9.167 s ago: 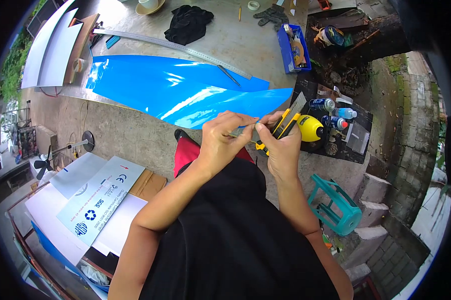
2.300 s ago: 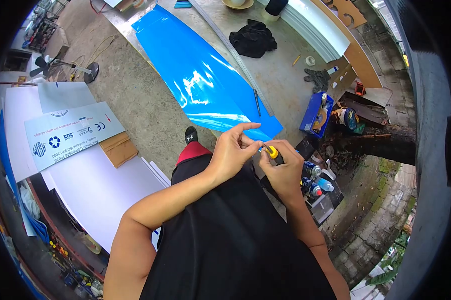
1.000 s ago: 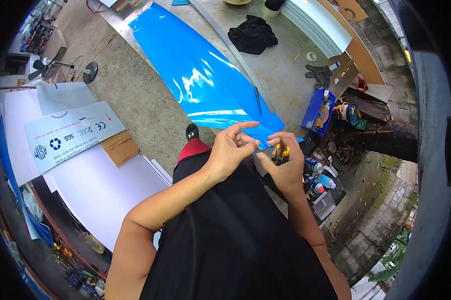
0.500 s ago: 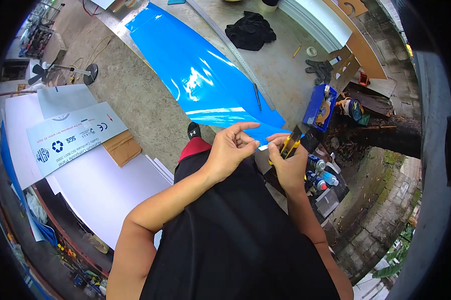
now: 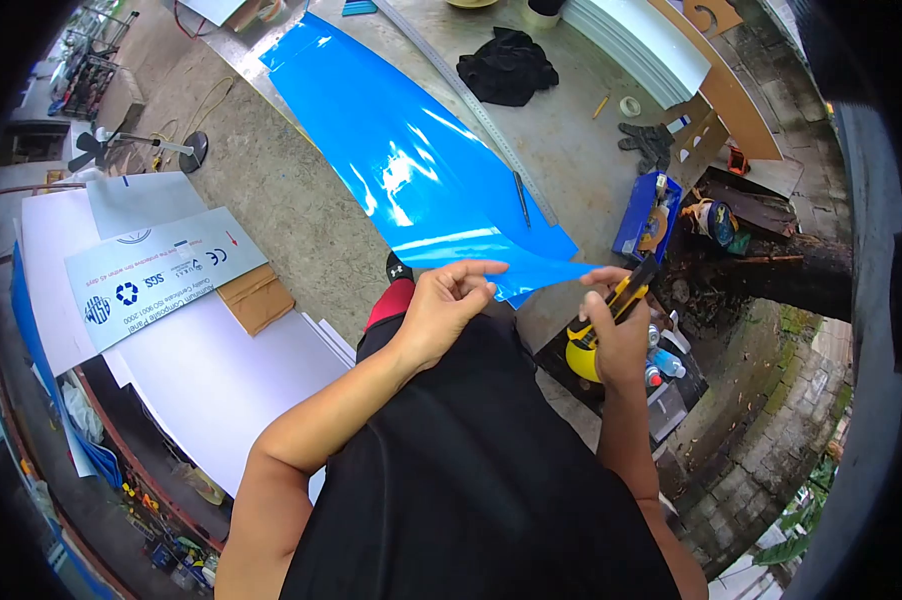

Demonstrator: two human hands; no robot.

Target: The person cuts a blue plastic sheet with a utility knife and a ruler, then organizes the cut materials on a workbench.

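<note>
A glossy blue sheet (image 5: 401, 170) lies along the table, its near corner drawn to a narrow point toward my right hand (image 5: 619, 335). That hand is closed around a yellow and black cutter (image 5: 626, 292), and its fingertips meet the sheet's raised corner. Over the sheet's near edge is my left hand (image 5: 446, 310), index finger stretched out and thumb a little apart from it. Its other fingers curl, partly hidden. A rounded yellow object (image 5: 582, 358) shows beside my right palm. On the sheet rests a dark pen-like tool (image 5: 522, 199), near a long metal ruler (image 5: 471, 105).
On the table are a black cloth (image 5: 508, 67), grey gloves (image 5: 647, 147), a tape roll (image 5: 629, 106) and stacked white panels (image 5: 636, 50). A blue box (image 5: 647, 215) sits at its right. Printed panels (image 5: 161, 275) lie left, near a fan (image 5: 91, 150). Spray cans and a bottle (image 5: 666, 362) stand right.
My right hand has moved right and slightly down with the cutter, and the blue sheet's corner now stretches to it. My left hand has shifted slightly left and down. The rounded yellow object has come into view.
</note>
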